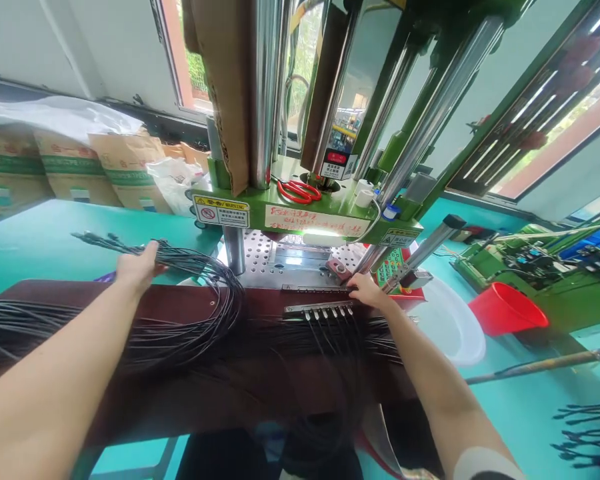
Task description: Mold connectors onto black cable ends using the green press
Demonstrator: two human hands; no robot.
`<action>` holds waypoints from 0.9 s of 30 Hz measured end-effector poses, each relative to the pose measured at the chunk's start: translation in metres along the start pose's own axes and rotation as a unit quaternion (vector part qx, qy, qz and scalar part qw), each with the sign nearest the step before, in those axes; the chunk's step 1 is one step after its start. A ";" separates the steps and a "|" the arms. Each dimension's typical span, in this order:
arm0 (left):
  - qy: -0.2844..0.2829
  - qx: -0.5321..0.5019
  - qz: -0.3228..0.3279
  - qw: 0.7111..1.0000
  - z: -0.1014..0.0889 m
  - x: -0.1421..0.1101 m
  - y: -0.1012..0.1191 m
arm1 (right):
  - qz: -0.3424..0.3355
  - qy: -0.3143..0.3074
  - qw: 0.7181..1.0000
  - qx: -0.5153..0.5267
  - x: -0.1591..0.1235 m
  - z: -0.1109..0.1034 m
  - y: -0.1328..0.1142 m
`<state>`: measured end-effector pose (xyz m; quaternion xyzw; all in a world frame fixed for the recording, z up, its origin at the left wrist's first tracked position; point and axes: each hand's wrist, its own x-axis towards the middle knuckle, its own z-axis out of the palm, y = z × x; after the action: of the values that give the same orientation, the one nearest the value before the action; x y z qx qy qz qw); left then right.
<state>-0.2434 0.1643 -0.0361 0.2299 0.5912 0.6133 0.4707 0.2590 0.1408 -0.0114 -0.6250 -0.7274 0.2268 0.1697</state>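
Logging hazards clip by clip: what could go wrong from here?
The bundle of thin black cables in the left hand curves over the reddish-brown tabletop, so could tangle. The right hand is close to the green metal press, a possible pinch risk if it moved. The red-handled scissors on its ledge might slip off.

I get daylight through window (196, 70), glare on chrome press columns (267, 100), white glow on perforated machine bed (257, 252); black cables (345, 347) below sink into shadow; edges stretched.
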 end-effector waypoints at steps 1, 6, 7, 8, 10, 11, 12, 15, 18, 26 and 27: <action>0.021 0.040 -0.005 0.999 -0.002 0.003 -0.001 | -0.006 0.000 0.999 -0.033 0.001 0.002 0.000; 0.003 0.218 -0.026 0.976 -0.002 0.005 0.008 | -0.046 0.016 0.989 -0.141 -0.017 0.004 -0.006; -0.003 0.248 -0.007 0.969 0.003 -0.001 0.010 | -0.068 0.011 0.984 -0.164 -0.024 0.003 -0.008; -0.011 0.278 0.026 0.960 0.009 -0.012 0.013 | -0.095 -0.003 0.977 -0.193 -0.031 0.003 -0.010; -0.049 0.319 0.122 0.939 0.028 -0.049 0.016 | -0.149 -0.046 0.953 -0.261 -0.043 0.003 -0.012; -0.088 0.320 0.166 0.928 0.039 -0.076 0.015 | -0.168 -0.064 0.939 -0.293 -0.048 0.003 -0.013; -0.148 0.312 0.193 0.919 0.051 -0.107 0.012 | -0.176 -0.074 0.929 -0.318 -0.051 0.002 -0.014; -0.460 0.306 0.078 0.830 0.085 -0.202 -0.017 | -0.183 -0.102 0.914 -0.346 -0.051 -0.004 -0.017; -0.557 0.280 0.029 0.781 0.111 -0.269 -0.059 | -0.170 -0.160 0.914 -0.331 -0.043 -0.019 -0.028; -0.290 -0.091 -0.187 0.934 0.152 -0.306 -0.100 | -0.042 -0.089 0.956 -0.276 -0.040 -0.049 -0.065; -0.280 -0.142 -0.214 0.925 0.156 -0.306 -0.100 | -0.041 -0.071 0.962 -0.258 -0.039 -0.049 -0.064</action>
<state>0.0557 -0.0302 -0.0158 0.1907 0.3773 0.4861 0.7648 0.2383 0.1011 0.0662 -0.5993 -0.7966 0.0680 -0.0408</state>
